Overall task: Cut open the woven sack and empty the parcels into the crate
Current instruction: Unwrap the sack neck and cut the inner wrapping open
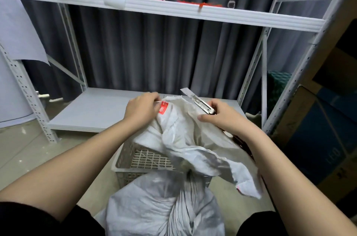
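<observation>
Head view: crinkled woven sack [181, 139] drapes over slotted plastic crate [135, 160].

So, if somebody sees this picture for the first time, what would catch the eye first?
Probably the two hands at centre: the right hand holds a knife, blade out and pointing up-left, and the left hand grips the white sack by its red label. The sack hangs over a crate on the floor.

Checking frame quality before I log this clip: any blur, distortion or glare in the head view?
Head view: wide-angle bending bows the shelf and uprights; left hand slightly motion-blurred; sack and knife readable; soft, dim light, mild floor glare.
</observation>
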The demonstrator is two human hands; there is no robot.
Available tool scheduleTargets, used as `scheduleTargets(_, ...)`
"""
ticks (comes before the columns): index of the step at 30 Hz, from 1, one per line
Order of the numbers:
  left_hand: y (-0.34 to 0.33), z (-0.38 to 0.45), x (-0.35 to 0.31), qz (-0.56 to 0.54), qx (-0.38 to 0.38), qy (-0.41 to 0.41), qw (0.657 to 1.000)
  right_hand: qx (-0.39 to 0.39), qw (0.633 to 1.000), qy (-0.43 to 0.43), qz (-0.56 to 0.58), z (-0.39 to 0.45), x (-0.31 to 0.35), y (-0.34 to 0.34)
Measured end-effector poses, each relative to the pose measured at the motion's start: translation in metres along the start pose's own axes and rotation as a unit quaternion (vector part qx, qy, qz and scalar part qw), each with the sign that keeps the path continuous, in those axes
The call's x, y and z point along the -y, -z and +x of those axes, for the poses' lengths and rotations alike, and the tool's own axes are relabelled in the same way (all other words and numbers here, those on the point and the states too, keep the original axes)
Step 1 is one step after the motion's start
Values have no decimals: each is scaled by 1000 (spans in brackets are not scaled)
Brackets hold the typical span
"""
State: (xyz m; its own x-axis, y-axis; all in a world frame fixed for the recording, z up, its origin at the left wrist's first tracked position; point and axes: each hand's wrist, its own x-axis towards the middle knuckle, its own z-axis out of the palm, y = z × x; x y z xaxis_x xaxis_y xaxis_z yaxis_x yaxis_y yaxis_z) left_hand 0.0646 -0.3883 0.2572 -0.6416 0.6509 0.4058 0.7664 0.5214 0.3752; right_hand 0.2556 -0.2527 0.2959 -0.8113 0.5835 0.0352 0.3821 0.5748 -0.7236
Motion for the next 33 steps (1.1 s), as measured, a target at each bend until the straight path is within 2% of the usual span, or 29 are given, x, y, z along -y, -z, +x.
scheduleTargets(3,9,21,-13,-31,-70,55,996,46,997,7,56,-9,7,-1)
scheduleTargets(5,17,30,-27,-45,-101,55,992,70,992,0,109,-13,11,-2)
scheduleTargets(9,22,35,-51,-65,-97,64,991,70,972,-42,219,-10,9,-3)
scheduleTargets(12,18,35,-62,-116,-45,52,991,63,967,-60,240,-7,9,-2)
scheduleTargets(16,6,38,-72,-213,48,29,975,-19,981,-50,184,3,8,-14)
scheduleTargets(19,-1,35,-75,-301,139,29,943,-59,985,-52,155,18,-3,-24)
scheduleTargets(21,0,32,-71,-311,156,24,937,-78,986,-58,139,26,-13,-26)
scheduleTargets(24,2,17,-64,-213,59,-54,974,-74,984,-62,150,35,-29,-20)
scheduleTargets(26,0,-5,-66,-174,-3,-170,970,-58,979,-87,176,39,-42,-9)
scheduleTargets(28,-10,-26,-71,-128,-32,-312,941,-48,970,-125,204,41,-56,3)
scheduleTargets(30,-31,-36,-77,-56,-38,-453,889,-54,948,-161,270,43,-75,13)
scheduleTargets(31,-45,-38,-80,-20,-30,-501,865,-67,934,-176,303,44,-85,18)
scheduleTargets(33,-70,-41,-89,58,-14,-532,845,-105,916,-204,328,48,-105,29)
